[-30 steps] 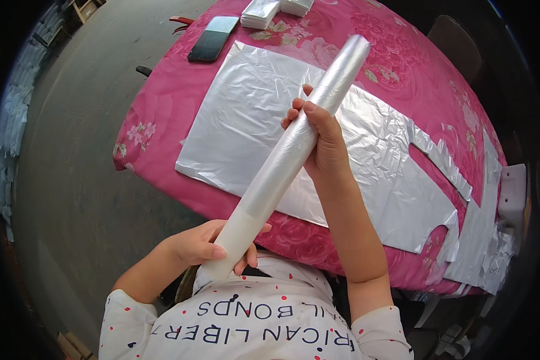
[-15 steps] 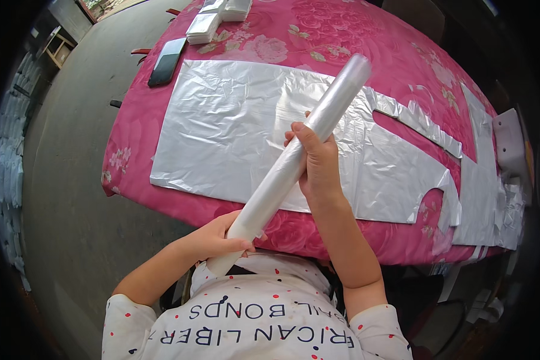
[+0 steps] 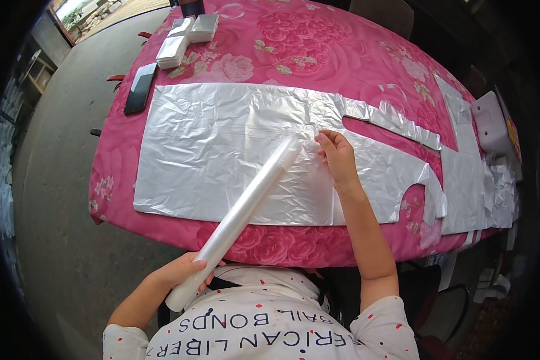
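My left hand [image 3: 183, 271] is wrapped round the lower end of a long roll of clear plastic film [image 3: 240, 219]. The roll slants up and to the right, over the near part of the table. At its upper right my right hand [image 3: 337, 156] pinches the edge of a thin, see-through sheet of film, which seems to spread from the roll. Beneath lies a flat silvery-white plastic bag [image 3: 189, 144] with vest-style handles pointing right. Whether it is one bag or a stack, I cannot tell.
A pink flowered cloth [image 3: 234, 66] covers the table. At its left edge lies a dark phone [image 3: 140, 89], near small white packs [image 3: 174, 51]. More silvery bags [image 3: 465, 192] lie at the right, beside a white plastic box [image 3: 492, 125]. A dark chair back [image 3: 384, 15] stands beyond.
My right hand has let go of the roll's middle and moved right, now pinching the film's edge. The roll's upper end has come down and left, with my left hand lower.
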Tool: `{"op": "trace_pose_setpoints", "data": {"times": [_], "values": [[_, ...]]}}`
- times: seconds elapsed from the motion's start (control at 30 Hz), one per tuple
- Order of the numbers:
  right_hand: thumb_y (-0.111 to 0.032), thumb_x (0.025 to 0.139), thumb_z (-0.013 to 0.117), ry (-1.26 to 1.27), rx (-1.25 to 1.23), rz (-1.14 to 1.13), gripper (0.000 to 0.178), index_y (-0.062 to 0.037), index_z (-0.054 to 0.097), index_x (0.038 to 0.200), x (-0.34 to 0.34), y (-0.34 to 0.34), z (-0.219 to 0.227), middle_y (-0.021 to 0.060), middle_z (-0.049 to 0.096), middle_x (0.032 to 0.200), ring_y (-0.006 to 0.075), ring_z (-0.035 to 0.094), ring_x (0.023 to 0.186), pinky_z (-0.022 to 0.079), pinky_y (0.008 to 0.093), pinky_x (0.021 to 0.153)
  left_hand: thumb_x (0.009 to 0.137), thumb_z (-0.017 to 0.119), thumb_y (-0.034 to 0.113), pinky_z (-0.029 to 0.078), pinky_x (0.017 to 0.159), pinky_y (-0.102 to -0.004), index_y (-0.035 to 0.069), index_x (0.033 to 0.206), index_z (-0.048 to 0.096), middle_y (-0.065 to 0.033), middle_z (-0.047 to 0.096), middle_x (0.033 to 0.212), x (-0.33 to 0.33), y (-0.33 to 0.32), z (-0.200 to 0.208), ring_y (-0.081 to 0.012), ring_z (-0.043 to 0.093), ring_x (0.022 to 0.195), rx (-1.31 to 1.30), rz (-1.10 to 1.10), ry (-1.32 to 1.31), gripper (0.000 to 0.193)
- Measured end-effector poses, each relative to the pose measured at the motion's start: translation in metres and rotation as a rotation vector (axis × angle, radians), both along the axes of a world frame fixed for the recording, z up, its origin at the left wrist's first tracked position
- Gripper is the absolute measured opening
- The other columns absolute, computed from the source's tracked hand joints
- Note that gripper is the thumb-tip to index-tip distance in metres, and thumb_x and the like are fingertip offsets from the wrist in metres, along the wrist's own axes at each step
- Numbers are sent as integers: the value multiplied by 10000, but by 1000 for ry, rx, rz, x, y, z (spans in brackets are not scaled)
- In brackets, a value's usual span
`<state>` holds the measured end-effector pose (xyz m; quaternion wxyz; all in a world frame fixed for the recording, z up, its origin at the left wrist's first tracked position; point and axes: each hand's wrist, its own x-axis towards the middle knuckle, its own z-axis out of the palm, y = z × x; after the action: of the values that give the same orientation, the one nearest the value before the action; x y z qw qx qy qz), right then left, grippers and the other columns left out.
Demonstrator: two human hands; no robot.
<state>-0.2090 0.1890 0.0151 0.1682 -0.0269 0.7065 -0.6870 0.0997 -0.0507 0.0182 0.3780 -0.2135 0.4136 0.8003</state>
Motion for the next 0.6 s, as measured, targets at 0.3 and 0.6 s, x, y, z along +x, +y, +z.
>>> {"op": "trace_pose_setpoints", "data": {"times": [0.3, 0.6], "values": [[-273, 828, 638, -72, 196, 401, 246, -35, 621, 888, -2, -16, 14, 2, 595, 783, 58, 504, 657, 421, 215, 589, 767, 642, 490, 458, 529, -249, 13, 1198, 489, -37, 552, 721, 7, 10, 0, -107, 547, 555, -198, 14, -53, 661], [-185, 838, 638, 30, 179, 448, 175, -15, 617, 800, -10, -9, 5, -5, 572, 674, 54, 501, 581, 417, 200, 535, 831, 614, 295, 489, 623, -277, 25, 1128, 474, -55, 557, 774, 11, 7, 4, -126, 555, 642, -211, -13, -60, 425]]}}
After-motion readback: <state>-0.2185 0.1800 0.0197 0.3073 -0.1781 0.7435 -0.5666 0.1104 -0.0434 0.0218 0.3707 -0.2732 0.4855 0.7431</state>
